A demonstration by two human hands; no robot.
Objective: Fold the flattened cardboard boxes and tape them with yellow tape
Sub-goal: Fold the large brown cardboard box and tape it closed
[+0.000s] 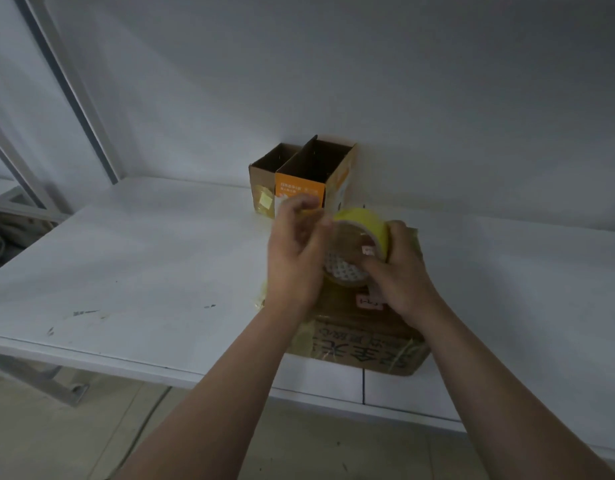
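Tape first, from the head view: the yellow tape roll [363, 230] sits in my right hand [403, 275], fingers curled round its outer band and thumb hooked into the core, whose open face is turned towards me. My left hand [294, 261] is blurred, but its fingertips seem to pinch the loose end [311, 212], which lies just left of the roll. As I judge it, the coming pull runs sideways, left hand drawing away while the right anchors. Both hands hang directly over the cardboard box [361, 341], which lies on the white table [143, 271] near its front edge with yellow strips already on it. Two open boxes [309, 168] stand behind, against the wall.
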